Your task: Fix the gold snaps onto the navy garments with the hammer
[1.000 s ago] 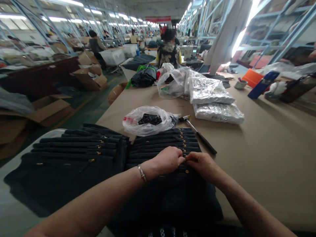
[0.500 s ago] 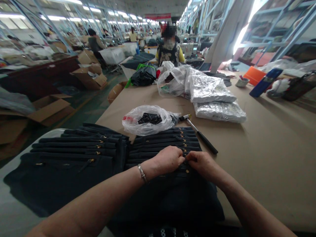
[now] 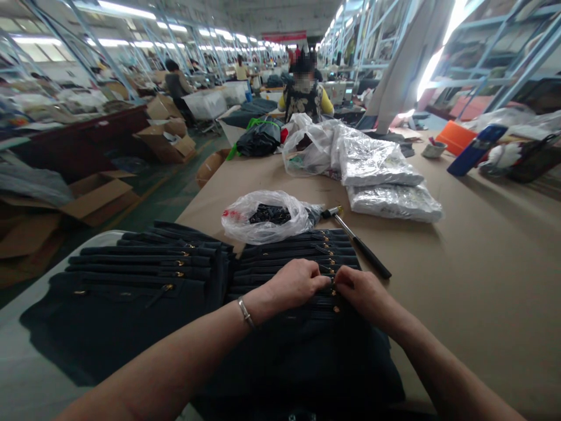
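Note:
A stack of dark fabric panels (image 3: 307, 351) lies in front of me, layered so that a row of gold zipper sliders shows along it. Over this row my left hand (image 3: 300, 283), with a silver bangle at the wrist, is closed in a pinch at one zipper pull (image 3: 332, 281). From the other side my right hand (image 3: 362, 292) pinches at the same small pull, its fingertips almost touching the left ones. The fingers largely hide what lies between them. On the left rests a second stack of dark panels (image 3: 109, 316) with gold zippers.
Beyond the stacks sits a clear plastic bag (image 3: 236, 225) of small black pieces. A black-handled hammer (image 3: 366, 251) lies right of it. Plastic-wrapped packs (image 3: 394, 202), a blue case (image 3: 477, 149) and an orange object (image 3: 456, 136) stand farther back. A person (image 3: 303, 99) sits beyond the table.
The whole view has shifted slightly, so things appear a little lower and farther right. Both hands stay pinched at the zipper row, with only small finger movements.

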### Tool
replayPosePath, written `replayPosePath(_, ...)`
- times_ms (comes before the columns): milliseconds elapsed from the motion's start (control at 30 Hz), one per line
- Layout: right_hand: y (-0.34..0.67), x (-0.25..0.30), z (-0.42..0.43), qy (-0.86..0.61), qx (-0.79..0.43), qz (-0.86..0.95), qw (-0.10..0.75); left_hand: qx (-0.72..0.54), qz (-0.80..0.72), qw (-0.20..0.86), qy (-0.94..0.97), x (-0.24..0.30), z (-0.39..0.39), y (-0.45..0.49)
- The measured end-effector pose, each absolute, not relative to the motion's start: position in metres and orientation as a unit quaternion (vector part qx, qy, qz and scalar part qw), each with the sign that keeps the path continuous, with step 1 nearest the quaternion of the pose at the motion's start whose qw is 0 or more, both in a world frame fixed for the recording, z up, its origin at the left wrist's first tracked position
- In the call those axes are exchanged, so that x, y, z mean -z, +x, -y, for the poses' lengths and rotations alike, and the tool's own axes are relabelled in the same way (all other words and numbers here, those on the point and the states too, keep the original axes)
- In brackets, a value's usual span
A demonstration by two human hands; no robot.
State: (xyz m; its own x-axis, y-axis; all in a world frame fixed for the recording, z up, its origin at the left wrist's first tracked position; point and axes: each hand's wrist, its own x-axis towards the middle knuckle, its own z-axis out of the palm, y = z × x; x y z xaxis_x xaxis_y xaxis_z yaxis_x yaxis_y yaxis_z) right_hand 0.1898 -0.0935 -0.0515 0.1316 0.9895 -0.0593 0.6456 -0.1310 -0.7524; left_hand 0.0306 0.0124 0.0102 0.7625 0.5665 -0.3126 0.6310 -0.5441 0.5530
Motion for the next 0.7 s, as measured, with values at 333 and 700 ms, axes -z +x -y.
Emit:
replayPosePath(333, 0.14, 0.012, 0.098, -0.613, -0.072, 0.666, 0.419, -0.146, -0.37, 0.747, 0.533, -0.026, 0.014, 0.045)
replayPosePath(700, 0.169, 0.059, 0.077, -0.608, 0.077, 0.659, 0.436, -0.091, -0.437, 0.691, 0.569, 0.013, -0.005, 0.045)
